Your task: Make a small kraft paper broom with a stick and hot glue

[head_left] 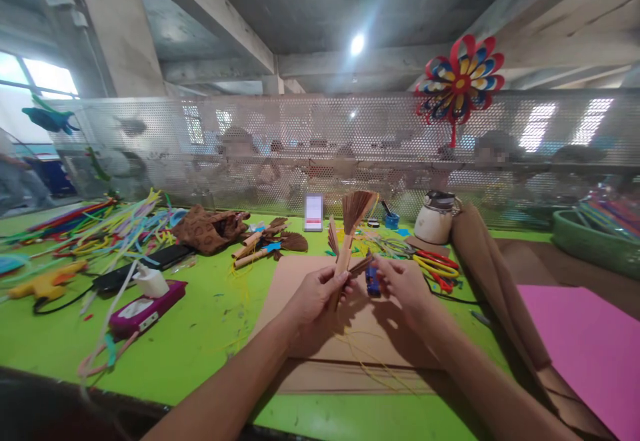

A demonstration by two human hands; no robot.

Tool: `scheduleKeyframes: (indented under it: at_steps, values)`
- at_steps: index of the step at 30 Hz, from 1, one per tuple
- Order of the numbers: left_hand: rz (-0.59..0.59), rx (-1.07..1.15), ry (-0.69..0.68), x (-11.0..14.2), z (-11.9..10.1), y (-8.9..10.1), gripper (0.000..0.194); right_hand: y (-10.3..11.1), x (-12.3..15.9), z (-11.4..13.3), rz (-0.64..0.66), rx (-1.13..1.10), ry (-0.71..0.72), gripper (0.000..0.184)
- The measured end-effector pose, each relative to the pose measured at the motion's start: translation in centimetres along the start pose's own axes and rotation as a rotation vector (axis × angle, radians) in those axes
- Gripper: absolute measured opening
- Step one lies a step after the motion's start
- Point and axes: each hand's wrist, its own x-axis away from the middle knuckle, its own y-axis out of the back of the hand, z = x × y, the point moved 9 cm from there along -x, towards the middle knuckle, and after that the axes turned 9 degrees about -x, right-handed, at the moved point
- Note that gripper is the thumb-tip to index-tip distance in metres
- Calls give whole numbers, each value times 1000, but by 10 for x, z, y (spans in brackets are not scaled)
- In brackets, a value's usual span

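My left hand [323, 294] is closed around a rolled brown paper stem [344, 261], which stands nearly upright with a pleated brown paper fan [357, 211] at its top. A smaller pleated paper piece [359, 266] sticks out sideways from the stem toward my right hand [400, 281]. The right fingers are pinched together near that piece's tip; what is between them is too small to tell. Beside these fingertips is a dark blue object [372, 281], its kind unclear. Thin yellow string [370, 361] trails below, over stacked brown cardboard sheets [300, 321].
Finished-looking paper fans [273, 244] lie left of centre, near a brown cloth bag [207, 228]. A purple power strip [147, 308] and yellow glue gun [47, 281] are at left. A phone [313, 212], white kettle [435, 218], red-handled scissors [440, 268] and pink sheet [580, 341] surround the work area.
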Motion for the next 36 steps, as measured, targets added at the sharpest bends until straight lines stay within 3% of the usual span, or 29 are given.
scheduleKeyframes:
  at_steps: [3,5,9,14,18,21,24,27,29,32,36]
  values:
    - [-34,-14,-26,-1,-6,8,28,27,-11,26,-92,311,242,24]
    - [-45,-3,-35,-2,-6,12,29,26,-14,28,-25,607,347,15]
    - [-49,-9,-51,-6,-1,19,32,7,-13,-6,190,1142,337,26]
    - [-99,-26,-82,-10,1,28,32,-2,-4,-18,198,1311,381,28]
    - [-123,-57,-102,-11,0,33,33,2,-9,-19,190,1221,337,26]
    - [-148,-41,-105,-12,1,38,34,12,-15,-7,129,989,278,26]
    - [-163,-15,-119,-14,1,42,35,17,-12,13,152,520,163,31]
    - [-158,-15,-128,-15,-1,43,35,8,5,32,301,11,5,40]
    - [-122,-34,-119,-15,-2,39,35,0,19,44,397,-187,-53,40]
    - [-25,-32,-104,-12,-5,28,36,-11,33,53,525,-276,-71,36]
    - [69,35,-85,-7,-10,14,35,-15,33,48,574,-203,-67,33]
